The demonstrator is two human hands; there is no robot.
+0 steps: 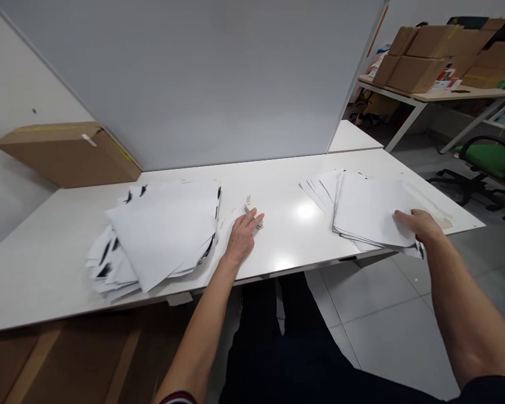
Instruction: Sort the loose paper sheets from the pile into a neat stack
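Note:
My right hand point(423, 225) grips the right edge of a stack of white paper sheets point(370, 207), thumb on top and the other fingers curled out of sight at the edge. The stack lies at the right part of the table, its near corner hanging over the front edge. Near the middle, my left hand point(243, 235) lies on the tabletop with its fingers stretched out over a small cream-coloured narrow object point(249, 207). The fingers partly cover this object, so its kind is unclear. Left of that hand lies a larger messy pile of paper point(164, 224) with black marks on some edges.
A grey-white panel point(235, 84) rises along the back of the white table point(278, 185). A flat cardboard box point(76, 154) leans at the back left. Stacked cardboard boxes point(418, 67) stand on another table at the right, near a green chair point(488, 160).

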